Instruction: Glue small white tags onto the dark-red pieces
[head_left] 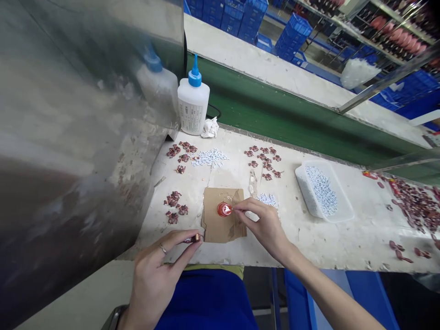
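In the head view, with the cardboard as the clock's centre, the left hand is at eight o'clock, grasping a small brown piece between thumb and forefinger. The right hand is at three o'clock, thumb and forefinger pinched together right beside the red cap; whether anything is between them is too small to tell. The red cap sits on the cardboard, which lies on the table.

Brown figures lie in groups at nine, eleven and one o'clock. White chips lie near twelve, more between two and three. Near half past two, a clear tub holds similar chips. Toward half past eleven, a white bottle with a blue nozzle stands upright beside crumpled tissue.
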Demonstrator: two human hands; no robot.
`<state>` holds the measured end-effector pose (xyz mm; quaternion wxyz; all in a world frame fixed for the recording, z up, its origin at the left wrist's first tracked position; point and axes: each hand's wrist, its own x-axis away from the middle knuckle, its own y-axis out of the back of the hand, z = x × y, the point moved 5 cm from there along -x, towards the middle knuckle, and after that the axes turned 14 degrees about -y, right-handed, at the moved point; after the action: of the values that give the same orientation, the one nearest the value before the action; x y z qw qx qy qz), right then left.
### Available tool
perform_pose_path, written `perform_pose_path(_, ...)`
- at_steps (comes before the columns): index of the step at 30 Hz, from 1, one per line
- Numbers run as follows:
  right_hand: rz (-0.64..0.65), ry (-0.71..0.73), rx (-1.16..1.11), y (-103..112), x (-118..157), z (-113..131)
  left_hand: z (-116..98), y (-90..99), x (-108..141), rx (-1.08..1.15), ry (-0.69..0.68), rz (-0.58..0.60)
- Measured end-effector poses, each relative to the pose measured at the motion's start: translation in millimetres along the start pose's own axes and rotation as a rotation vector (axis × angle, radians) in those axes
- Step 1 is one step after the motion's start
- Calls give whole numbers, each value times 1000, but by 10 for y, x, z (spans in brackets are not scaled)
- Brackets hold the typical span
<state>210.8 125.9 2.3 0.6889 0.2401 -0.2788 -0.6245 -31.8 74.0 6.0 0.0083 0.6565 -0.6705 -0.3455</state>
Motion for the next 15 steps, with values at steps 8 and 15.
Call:
perform_pose_path(8, 5, -18, -9, -7, -6, -34, 17, -43, -2, 42, -21, 3)
perform_pose_path(15, 70, -143, -386, 22, 192, 267, -156, -67, -121, 27, -77, -24)
